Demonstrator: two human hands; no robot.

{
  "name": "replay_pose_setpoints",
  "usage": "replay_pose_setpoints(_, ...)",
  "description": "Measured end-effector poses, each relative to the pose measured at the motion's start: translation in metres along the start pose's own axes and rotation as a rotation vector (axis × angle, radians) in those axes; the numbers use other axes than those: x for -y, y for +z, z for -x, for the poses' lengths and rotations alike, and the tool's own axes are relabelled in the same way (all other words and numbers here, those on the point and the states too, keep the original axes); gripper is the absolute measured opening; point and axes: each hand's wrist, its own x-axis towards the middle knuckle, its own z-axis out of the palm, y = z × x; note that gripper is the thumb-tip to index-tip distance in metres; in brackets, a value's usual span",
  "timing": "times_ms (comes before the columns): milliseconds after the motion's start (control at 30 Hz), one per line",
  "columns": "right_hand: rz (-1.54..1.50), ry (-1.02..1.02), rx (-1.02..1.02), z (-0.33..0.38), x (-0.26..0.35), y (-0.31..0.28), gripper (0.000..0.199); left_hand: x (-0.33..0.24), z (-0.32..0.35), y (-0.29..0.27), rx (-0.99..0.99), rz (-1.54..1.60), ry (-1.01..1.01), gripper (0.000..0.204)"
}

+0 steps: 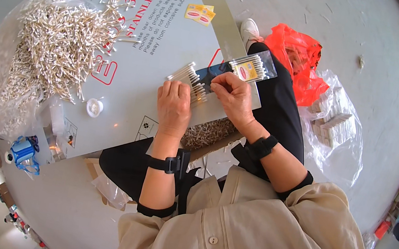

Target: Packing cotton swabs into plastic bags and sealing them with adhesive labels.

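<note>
Item: row of cotton swabs (190, 76), frame centre on desk (126, 85), half inside clear pouch (244, 68). Left hand (173, 105) presses flat, fingers together; right hand (234, 96) fingers pinch pouch mouth. Advice: keep swabs level, aligned.

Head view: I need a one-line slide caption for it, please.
Left hand steadies a row of cotton swabs while the right hand holds a clear packet on a sheet-metal table.
</note>
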Motion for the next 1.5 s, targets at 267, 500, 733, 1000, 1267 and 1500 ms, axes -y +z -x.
replay_pose_setpoints(267, 0.046, -0.027, -0.010, -0.001, -0.003, -0.003, 0.004, -0.010, 0.009, -0.008, -0.013, 0.011, -0.202, 0.031)
replay_pose_setpoints(500, 0.038, -0.042, -0.036, 0.003, 0.003, 0.000, 0.004, -0.018, 0.030, -0.008, 0.295, -0.055, -0.251, 0.085)
replay_pose_setpoints(733, 0.149, -0.205, 0.099, -0.013, 0.018, 0.004, 0.015, 0.001, 0.023, 0.000, 0.011, 0.126, -0.297, 0.077)
replay_pose_setpoints(1000, -0.013, -0.300, 0.214, -0.055, 0.007, 0.045, 0.036, -0.009, 0.007, 0.020, -0.495, 0.927, -0.656, 0.063)
replay_pose_setpoints(1267, -0.062, -0.290, 0.121, -0.033, -0.003, 0.048, 0.036, -0.001, -0.007, 0.026, -0.498, 1.126, -0.635, 0.062)
replay_pose_setpoints(1500, -0.241, -0.054, 0.069, -0.027, -0.001, 0.018, 0.028, 0.008, 0.019, 0.000, -0.292, 0.535, -0.427, 0.020)
